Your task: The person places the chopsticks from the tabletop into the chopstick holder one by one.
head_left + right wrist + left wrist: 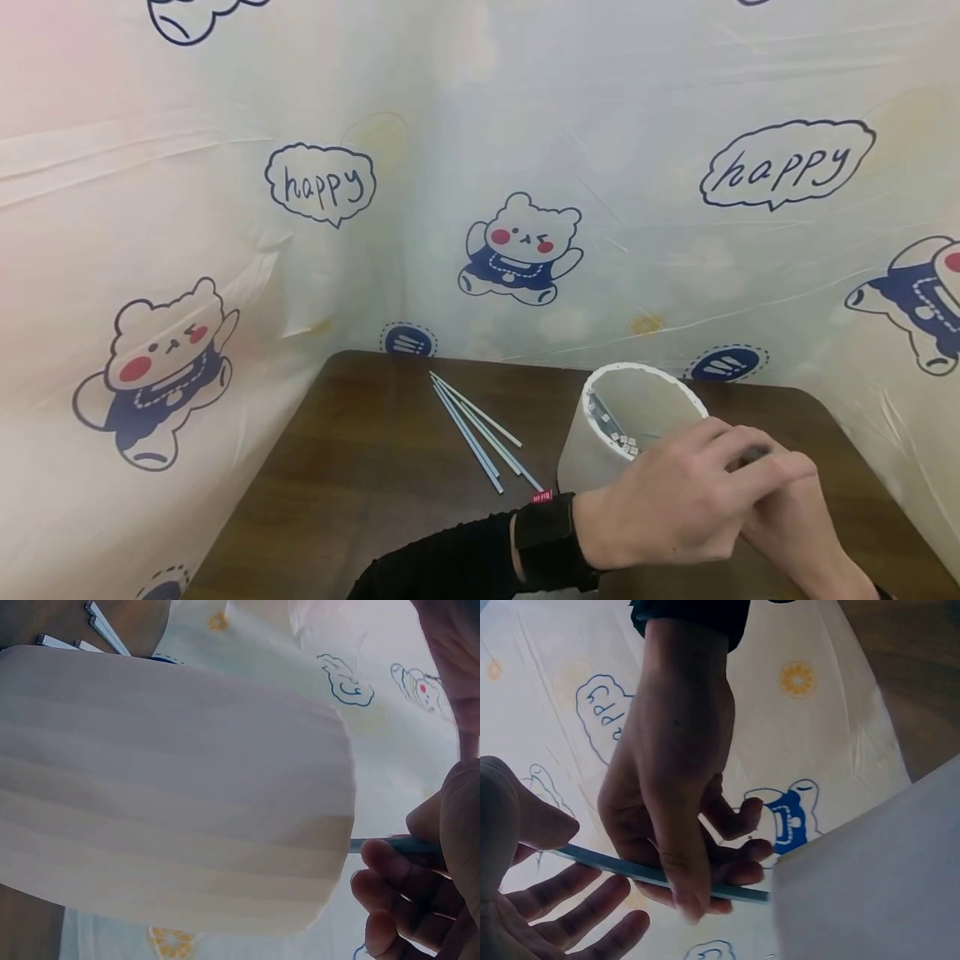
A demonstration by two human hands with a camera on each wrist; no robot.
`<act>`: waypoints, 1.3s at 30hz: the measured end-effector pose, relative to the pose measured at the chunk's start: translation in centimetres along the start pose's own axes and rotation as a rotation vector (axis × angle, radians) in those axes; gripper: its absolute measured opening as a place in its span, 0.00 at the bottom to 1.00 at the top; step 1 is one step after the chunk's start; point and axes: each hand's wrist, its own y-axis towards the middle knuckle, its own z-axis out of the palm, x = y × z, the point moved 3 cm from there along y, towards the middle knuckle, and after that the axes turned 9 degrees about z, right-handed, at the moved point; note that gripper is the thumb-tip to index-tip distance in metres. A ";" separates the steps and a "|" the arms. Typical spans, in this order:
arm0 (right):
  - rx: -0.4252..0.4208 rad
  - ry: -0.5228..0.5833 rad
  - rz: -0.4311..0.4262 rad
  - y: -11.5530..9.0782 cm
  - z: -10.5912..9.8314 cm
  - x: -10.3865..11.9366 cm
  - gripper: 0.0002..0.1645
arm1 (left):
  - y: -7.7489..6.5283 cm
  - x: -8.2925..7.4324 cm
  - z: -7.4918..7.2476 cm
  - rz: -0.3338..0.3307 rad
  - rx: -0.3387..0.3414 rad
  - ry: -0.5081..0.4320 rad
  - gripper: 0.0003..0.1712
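In the head view, both hands meet above the right rim of a white, round-mouthed container (576,462). Nearer the camera, my left hand (675,496) wears a black wristband and partly covers my right hand (798,521). A thin blue-green stick (607,862) runs between them in the left wrist view. The left thumb and fingers pinch its outer end, while the right thumb and fingers grip it closer to the container. Its other end passes out of sight at the container's edge. Several thin sticks with pale square ends (626,442) stand inside the container.
Several loose pale blue sticks (467,435) lie fanned out on the dark brown table (360,450), left of the container. A cloth printed with bears and "happy" bubbles (420,275) hangs behind the table and along both sides.
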 end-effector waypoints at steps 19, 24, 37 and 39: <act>0.063 0.013 -0.004 0.1 0.8 -0.7 0.35 | -4.0 1.0 3.9 -0.133 0.159 0.209 0.25; 0.073 0.007 0.001 0.2 1.0 -0.7 0.34 | -4.3 1.3 3.9 -0.161 0.174 0.195 0.24; 0.095 0.038 -0.008 0.1 0.7 -0.6 0.10 | -4.3 1.3 3.2 -0.204 0.366 0.079 0.28; 0.083 0.051 -0.023 0.2 0.7 -0.6 0.18 | -4.3 1.6 2.9 -0.210 0.307 0.073 0.27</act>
